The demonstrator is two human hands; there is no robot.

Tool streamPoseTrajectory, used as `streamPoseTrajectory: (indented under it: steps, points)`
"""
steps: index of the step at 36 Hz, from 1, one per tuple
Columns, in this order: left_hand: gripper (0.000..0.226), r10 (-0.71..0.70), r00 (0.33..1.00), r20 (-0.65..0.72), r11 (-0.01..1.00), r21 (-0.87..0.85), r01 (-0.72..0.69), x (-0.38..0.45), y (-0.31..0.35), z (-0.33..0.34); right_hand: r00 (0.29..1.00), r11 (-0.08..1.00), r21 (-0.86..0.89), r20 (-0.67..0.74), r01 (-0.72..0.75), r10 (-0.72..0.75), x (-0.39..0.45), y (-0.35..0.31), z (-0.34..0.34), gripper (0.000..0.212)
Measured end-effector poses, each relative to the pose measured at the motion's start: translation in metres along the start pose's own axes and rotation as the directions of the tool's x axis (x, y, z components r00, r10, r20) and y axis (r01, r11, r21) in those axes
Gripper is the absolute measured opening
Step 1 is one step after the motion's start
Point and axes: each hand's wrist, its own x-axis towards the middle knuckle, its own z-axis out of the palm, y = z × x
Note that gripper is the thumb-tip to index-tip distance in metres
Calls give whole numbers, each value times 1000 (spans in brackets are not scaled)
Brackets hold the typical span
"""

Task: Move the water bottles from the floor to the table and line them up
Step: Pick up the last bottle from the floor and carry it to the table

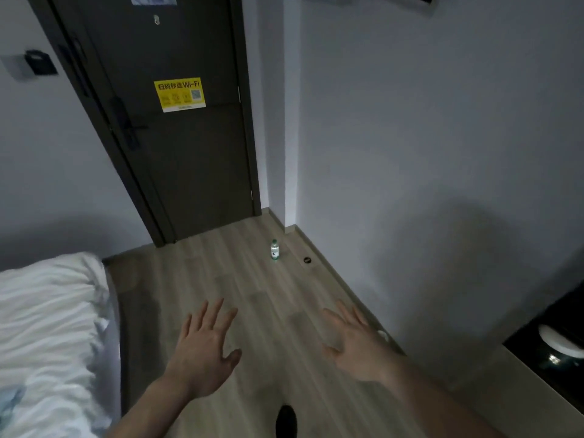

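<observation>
One small clear water bottle (275, 250) with a green cap and a white label stands upright on the wooden floor, near the wall corner beside the door. My left hand (202, 352) and my right hand (354, 343) are stretched out in front of me over the floor, fingers straight and spread, holding nothing. Both hands are well short of the bottle. A dark table surface (556, 339) shows at the right edge.
A bed with white bedding (47, 336) fills the left side. A dark closed door (189, 137) with a yellow sticker stands ahead. A small black round object (307, 260) lies by the skirting. A white object (559, 338) sits on the table. A dark shoe tip (286, 422) is below.
</observation>
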Motion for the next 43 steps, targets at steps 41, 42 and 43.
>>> streamPoseTrajectory:
  steps: [41,42,43]
  points:
    - [87,107,973,206,986,103,-130,626,-315,-103,975,978,60,111,-198,190,634,-145,-117,84]
    - [86,127,969,212,982,113,-153,642,-315,-104,973,975,64,106,-214,207,644,-144,-119,84]
    - [86,144,966,213,977,125,-173,657,-314,-105,969,971,66,108,-231,224,654,-141,-121,84]
